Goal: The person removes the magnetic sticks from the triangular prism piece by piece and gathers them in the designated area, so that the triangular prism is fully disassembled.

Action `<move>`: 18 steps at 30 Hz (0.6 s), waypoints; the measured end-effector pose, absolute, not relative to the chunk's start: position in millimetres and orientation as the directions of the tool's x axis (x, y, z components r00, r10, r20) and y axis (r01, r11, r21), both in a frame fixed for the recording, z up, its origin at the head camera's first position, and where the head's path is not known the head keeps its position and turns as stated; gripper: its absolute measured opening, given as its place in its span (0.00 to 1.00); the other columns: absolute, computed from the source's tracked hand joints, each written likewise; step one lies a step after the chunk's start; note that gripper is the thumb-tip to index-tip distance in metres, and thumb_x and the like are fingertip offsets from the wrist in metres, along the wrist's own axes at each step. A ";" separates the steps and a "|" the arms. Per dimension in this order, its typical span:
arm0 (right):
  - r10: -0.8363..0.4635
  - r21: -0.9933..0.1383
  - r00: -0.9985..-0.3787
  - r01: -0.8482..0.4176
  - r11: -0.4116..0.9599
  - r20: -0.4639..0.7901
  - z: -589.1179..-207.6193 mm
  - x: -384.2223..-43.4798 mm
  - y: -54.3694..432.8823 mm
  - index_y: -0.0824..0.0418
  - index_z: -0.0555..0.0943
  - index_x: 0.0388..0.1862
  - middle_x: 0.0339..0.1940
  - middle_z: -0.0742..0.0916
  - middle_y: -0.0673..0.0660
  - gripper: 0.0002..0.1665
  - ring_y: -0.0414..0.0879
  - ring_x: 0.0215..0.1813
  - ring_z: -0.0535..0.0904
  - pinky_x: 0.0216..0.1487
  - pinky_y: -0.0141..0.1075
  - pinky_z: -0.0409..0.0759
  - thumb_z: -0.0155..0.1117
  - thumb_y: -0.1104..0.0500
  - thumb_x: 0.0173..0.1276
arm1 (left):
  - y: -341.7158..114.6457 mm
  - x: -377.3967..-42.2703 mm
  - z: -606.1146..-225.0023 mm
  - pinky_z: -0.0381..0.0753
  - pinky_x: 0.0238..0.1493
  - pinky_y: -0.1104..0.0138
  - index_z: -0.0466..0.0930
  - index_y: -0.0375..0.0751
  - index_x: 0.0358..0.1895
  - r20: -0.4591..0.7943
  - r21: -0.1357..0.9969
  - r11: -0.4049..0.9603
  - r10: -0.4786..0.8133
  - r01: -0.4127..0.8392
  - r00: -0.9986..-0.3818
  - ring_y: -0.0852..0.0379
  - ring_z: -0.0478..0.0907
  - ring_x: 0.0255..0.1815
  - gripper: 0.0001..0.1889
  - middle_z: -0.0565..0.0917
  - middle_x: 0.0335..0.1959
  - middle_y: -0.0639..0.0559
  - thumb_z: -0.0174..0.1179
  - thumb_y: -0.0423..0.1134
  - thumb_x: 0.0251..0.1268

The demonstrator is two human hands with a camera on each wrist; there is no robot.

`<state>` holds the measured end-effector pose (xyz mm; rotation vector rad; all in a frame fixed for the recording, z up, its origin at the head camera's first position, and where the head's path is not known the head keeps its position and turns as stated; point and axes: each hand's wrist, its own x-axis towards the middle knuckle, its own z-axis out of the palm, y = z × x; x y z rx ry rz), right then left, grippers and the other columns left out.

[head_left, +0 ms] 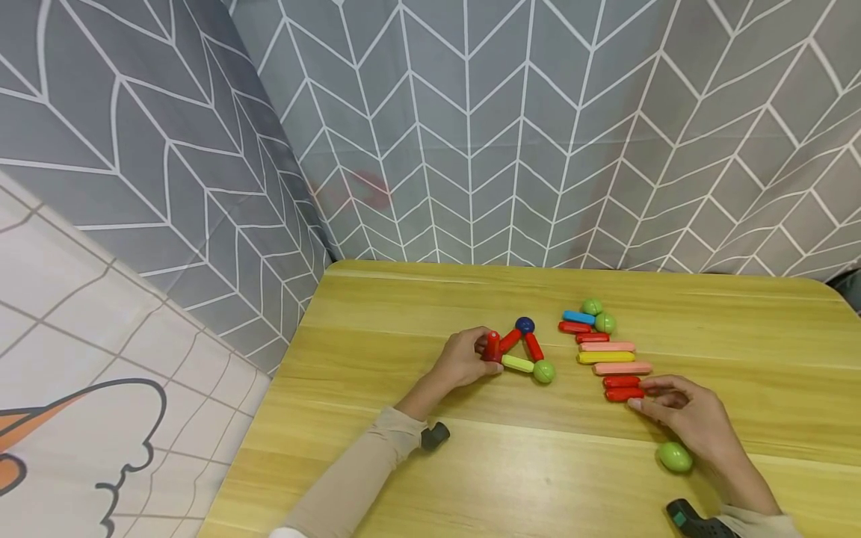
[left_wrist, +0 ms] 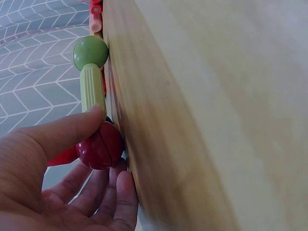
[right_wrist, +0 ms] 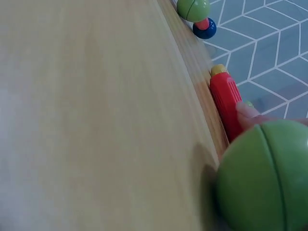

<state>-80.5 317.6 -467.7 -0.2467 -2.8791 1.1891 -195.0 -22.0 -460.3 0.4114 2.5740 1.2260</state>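
My left hand (head_left: 464, 357) holds a red ball (left_wrist: 101, 147) at the table, with the thumb at its joint with a yellow-green stick (head_left: 517, 364). A red stick (head_left: 493, 345) stands up from that ball. The yellow-green stick runs to a green ball (head_left: 544, 371); two red sticks (head_left: 534, 346) lead from there and from the red ball to a dark blue ball (head_left: 525, 325), forming a flat triangle. My right hand (head_left: 689, 418) pinches the end of a short red stick (head_left: 622, 394), thumb and fingertips at its right end. Another red stick (head_left: 620, 382) lies just behind it.
Behind the right hand lie pink sticks (head_left: 622, 368), a yellow stick (head_left: 606, 357), more red sticks (head_left: 575, 327), a blue stick (head_left: 578, 317) and two green balls (head_left: 605, 323). A green ball (head_left: 675, 457) rests beside the right wrist. A patterned grey curtain (head_left: 498, 149) hangs behind the wooden table (head_left: 511, 463).
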 end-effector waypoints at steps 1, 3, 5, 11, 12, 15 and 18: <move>0.153 -0.711 -0.987 0.144 0.688 -0.052 -466.2 -79.7 318.4 0.64 0.83 0.53 0.33 0.87 0.38 0.28 0.24 0.31 0.77 0.30 0.27 0.76 0.76 0.48 0.62 | -22.0 -194.8 -460.2 0.83 0.56 0.59 0.81 0.39 0.55 -0.112 0.784 0.604 0.361 0.141 -0.926 0.48 0.83 0.51 0.25 0.86 0.50 0.44 0.77 0.37 0.52; 0.148 -0.729 -0.986 0.153 0.667 -0.072 -461.8 -77.2 320.8 0.64 0.83 0.55 0.32 0.85 0.33 0.28 0.25 0.32 0.79 0.30 0.29 0.78 0.74 0.47 0.64 | -21.8 -194.3 -459.9 0.83 0.56 0.59 0.81 0.39 0.55 -0.113 0.784 0.605 0.361 0.140 -0.926 0.48 0.83 0.51 0.25 0.86 0.50 0.44 0.77 0.37 0.52; 0.138 -0.743 -0.985 0.168 0.647 -0.103 -456.5 -73.1 325.0 0.64 0.82 0.57 0.33 0.83 0.28 0.29 0.25 0.33 0.80 0.31 0.30 0.81 0.72 0.46 0.66 | -21.5 -194.0 -459.6 0.83 0.56 0.59 0.81 0.39 0.55 -0.113 0.785 0.604 0.360 0.139 -0.926 0.48 0.83 0.51 0.25 0.86 0.50 0.43 0.77 0.37 0.52; 0.042 -0.728 -0.979 0.177 0.662 -0.200 -447.6 -53.2 339.2 0.63 0.78 0.63 0.38 0.86 0.31 0.32 0.25 0.39 0.82 0.36 0.27 0.80 0.70 0.46 0.68 | -20.4 -193.8 -459.3 0.83 0.56 0.59 0.81 0.39 0.55 -0.110 0.784 0.605 0.362 0.143 -0.926 0.48 0.83 0.51 0.25 0.86 0.50 0.43 0.77 0.36 0.52; 0.023 -0.721 -0.976 0.176 0.671 -0.216 -448.0 -48.9 341.3 0.63 0.77 0.64 0.39 0.87 0.33 0.32 0.25 0.40 0.82 0.37 0.26 0.79 0.70 0.47 0.67 | -20.3 -193.9 -459.5 0.83 0.56 0.60 0.81 0.39 0.55 -0.110 0.782 0.607 0.362 0.144 -0.926 0.48 0.83 0.51 0.25 0.86 0.50 0.43 0.77 0.37 0.52; -0.020 -0.718 -0.972 0.158 0.678 -0.233 -452.6 -36.8 347.4 0.62 0.76 0.66 0.44 0.86 0.32 0.33 0.24 0.42 0.80 0.37 0.26 0.79 0.71 0.50 0.67 | -20.3 -193.6 -459.6 0.83 0.57 0.59 0.81 0.40 0.55 -0.113 0.781 0.609 0.360 0.141 -0.926 0.48 0.83 0.51 0.25 0.86 0.50 0.44 0.77 0.37 0.52; -0.047 -0.712 -0.977 0.119 0.692 -0.208 -456.9 -26.2 349.9 0.63 0.76 0.66 0.46 0.83 0.27 0.33 0.22 0.42 0.77 0.35 0.28 0.80 0.73 0.52 0.65 | -21.1 -193.7 -460.5 0.83 0.57 0.59 0.81 0.39 0.55 -0.113 0.781 0.609 0.355 0.138 -0.928 0.48 0.83 0.51 0.26 0.86 0.50 0.44 0.77 0.37 0.52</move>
